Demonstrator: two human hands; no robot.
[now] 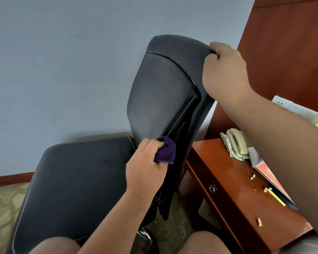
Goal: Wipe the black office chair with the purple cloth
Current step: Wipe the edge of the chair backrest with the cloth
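Note:
The black office chair (160, 92) fills the middle of the view, its padded seat at the lower left and its backrest tilted up in the centre. My right hand (226, 70) grips the backrest's top right corner. My left hand (147, 169) holds the bunched purple cloth (165, 151) and presses it against the bottom of the backrest, near the seam where it meets the seat. Part of the cloth is hidden inside my fingers.
A reddish wooden desk (228, 191) stands close on the right with a beige telephone (235, 143), papers, a yellow pencil (276, 197) and small bits on it. A blue-grey wall is behind the chair. Patterned carpet (2, 213) lies below, and my knees are at the bottom edge.

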